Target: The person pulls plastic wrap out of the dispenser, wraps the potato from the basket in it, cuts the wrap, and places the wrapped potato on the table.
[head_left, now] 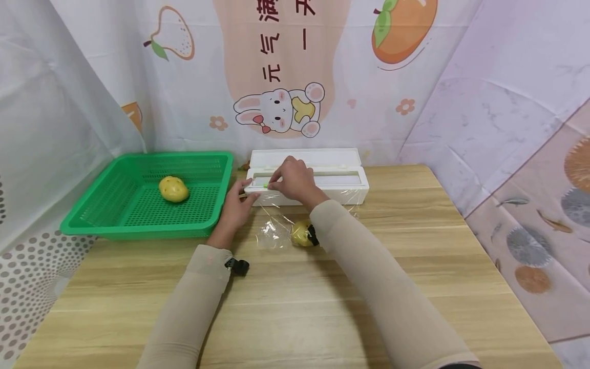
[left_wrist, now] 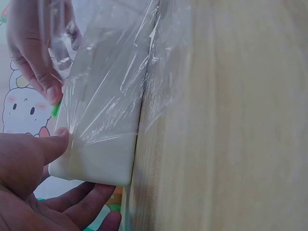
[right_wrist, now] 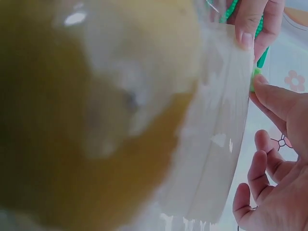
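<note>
A white cling film dispenser box [head_left: 318, 197] stands at the back of the table with its lid [head_left: 304, 157] raised. My left hand [head_left: 236, 207] grips its left end, the thumb on the front edge and the fingers around the end in the left wrist view. Between thumb and fingers, my right hand [head_left: 295, 179] pinches the small green slide cutter [left_wrist: 56, 109] on the box's edge, close to my left thumb. Clear cling film [left_wrist: 115, 91] hangs from the box front down to the table. A yellow potato [head_left: 300, 233] lies at the film, partly hidden by my right sleeve.
To the left stands a green plastic basket [head_left: 138, 229] with another potato [head_left: 173, 189] in it. A printed curtain [head_left: 369, 118] hangs right behind the box. Black wrist gear [head_left: 238, 266] sits on my left cuff.
</note>
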### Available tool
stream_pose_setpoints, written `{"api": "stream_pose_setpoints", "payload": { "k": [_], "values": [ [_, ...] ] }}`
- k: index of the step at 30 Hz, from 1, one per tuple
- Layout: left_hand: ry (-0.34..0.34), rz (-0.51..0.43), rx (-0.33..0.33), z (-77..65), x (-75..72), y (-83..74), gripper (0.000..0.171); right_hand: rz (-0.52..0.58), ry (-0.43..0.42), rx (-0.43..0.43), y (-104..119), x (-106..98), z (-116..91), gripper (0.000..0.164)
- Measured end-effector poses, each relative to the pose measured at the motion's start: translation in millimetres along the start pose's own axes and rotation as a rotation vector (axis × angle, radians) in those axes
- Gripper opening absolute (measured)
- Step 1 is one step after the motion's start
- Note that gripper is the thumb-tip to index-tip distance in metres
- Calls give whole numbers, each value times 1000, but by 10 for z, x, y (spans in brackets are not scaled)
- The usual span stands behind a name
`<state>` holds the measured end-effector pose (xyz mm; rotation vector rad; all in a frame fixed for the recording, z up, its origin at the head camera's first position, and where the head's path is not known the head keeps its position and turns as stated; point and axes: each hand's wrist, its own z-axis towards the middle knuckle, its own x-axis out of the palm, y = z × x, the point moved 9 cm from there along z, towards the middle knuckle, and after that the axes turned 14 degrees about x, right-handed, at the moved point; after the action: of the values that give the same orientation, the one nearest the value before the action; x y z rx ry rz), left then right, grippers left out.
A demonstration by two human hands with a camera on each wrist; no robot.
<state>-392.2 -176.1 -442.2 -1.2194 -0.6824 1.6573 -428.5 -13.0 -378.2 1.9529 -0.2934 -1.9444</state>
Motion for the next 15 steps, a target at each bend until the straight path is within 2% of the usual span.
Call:
{"api": "stream_pose_setpoints", "payload": {
  "k": [6, 15],
  "values": [
    [4, 1, -6, 0, -3, -2, 49, -3, -6, 3, -57, -34, 0, 9],
    [-3, 14, 2, 1, -2, 13, 50, 3, -27, -1, -268, -97, -46, 10]
  ]
}}
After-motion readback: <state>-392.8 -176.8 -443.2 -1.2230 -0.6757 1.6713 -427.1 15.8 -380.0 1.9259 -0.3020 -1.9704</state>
